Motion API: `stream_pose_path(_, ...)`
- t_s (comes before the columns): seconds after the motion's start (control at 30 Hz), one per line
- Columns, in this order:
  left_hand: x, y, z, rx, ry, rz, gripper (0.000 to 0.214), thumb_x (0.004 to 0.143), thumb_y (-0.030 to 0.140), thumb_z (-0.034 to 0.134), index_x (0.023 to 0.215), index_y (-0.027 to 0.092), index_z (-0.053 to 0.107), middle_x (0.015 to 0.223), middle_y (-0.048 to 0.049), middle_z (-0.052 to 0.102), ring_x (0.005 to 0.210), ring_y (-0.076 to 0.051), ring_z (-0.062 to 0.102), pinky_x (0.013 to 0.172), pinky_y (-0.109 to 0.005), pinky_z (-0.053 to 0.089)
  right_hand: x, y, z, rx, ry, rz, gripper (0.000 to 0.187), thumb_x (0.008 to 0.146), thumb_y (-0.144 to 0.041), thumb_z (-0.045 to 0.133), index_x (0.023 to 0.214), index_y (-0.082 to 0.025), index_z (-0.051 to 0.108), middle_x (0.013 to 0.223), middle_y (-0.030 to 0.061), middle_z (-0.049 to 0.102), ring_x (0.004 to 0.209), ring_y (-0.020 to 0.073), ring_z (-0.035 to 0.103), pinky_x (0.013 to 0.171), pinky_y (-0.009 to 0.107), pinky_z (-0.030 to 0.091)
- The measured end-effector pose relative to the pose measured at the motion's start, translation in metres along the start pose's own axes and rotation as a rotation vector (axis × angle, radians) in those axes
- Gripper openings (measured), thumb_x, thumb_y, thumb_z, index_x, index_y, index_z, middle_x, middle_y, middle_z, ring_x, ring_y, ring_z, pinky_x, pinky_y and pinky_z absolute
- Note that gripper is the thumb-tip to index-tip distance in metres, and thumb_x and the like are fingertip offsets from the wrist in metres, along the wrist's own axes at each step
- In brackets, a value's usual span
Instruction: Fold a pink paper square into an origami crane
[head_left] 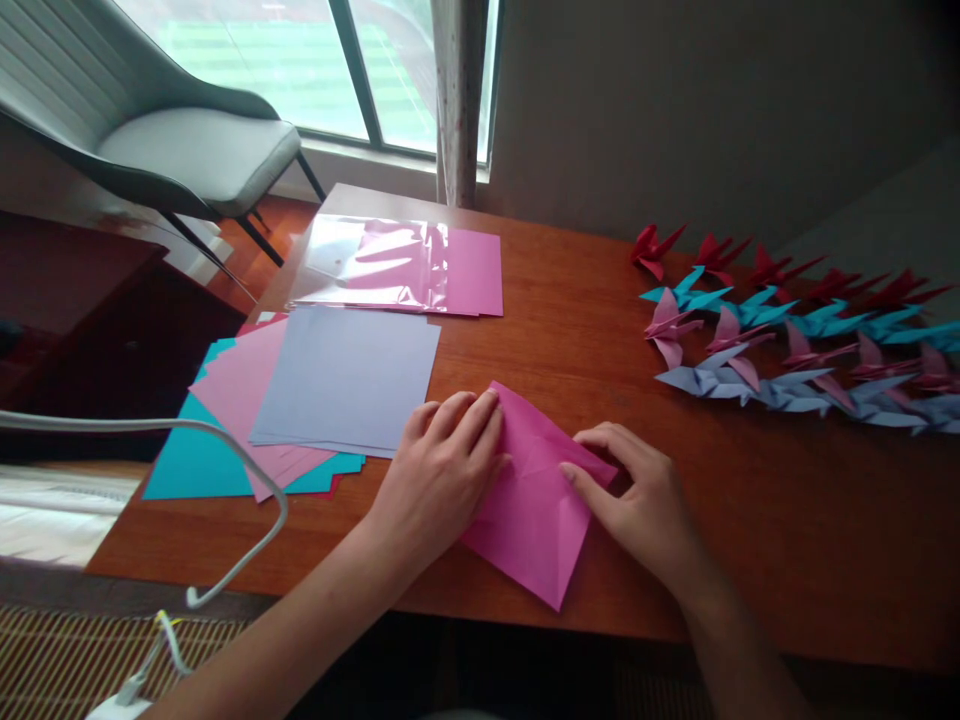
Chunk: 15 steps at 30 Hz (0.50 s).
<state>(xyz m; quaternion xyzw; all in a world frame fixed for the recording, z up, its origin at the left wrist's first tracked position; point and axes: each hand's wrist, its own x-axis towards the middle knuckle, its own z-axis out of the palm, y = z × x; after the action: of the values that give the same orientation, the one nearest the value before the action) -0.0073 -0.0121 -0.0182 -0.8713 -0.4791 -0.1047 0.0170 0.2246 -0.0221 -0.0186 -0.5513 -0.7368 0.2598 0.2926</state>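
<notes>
One pink sheet [534,505] lies at the near edge of the table [787,520], pinned by the left hand [442,470], flat and spread on its left corner, and by the right hand [637,490], fingertips pressing its right corner, neither closed on anything. With only downward pressure holding it, uneven pushing could, I judge, let it slide on the smooth wood and set a crooked crease; it sits as a diamond, faintly creased across its upper half. Loose coloured sheets [345,375] lie just left, a plastic sleeve [375,260] beyond, and folded cranes [787,320] well apart to the right.
</notes>
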Motion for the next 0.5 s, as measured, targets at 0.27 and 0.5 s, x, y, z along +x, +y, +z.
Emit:
stream_pose_path(0.27,0.002,0.001,-0.004,0.017,-0.054,-0.026,0.046,0.102,0.035,0.045,0.140,0.012,0.055,0.153,-0.0142,0.050,0.133,-0.033,0.049,0.102,-0.049,0.040,-0.008,0.003,0.014,-0.178,0.148,-0.218,0.027,0.093,-0.017,0.061,0.120,-0.020,0.063,0.108,0.0101,0.070,0.101,0.0247,0.065,0.091,0.042,0.054)
stream_pose_path(0.5,0.004,0.001,-0.008,0.024,-0.098,-0.104,0.056,0.101,0.040,0.042,0.147,0.010,0.047,0.155,-0.0189,0.044,0.134,-0.037,0.046,0.101,-0.053,0.039,-0.010,0.003,0.015,-0.313,0.073,-0.383,0.049,0.092,-0.006,0.054,0.139,-0.019,0.056,0.130,0.0119,0.068,0.119,0.0261,0.064,0.101,0.044,0.054)
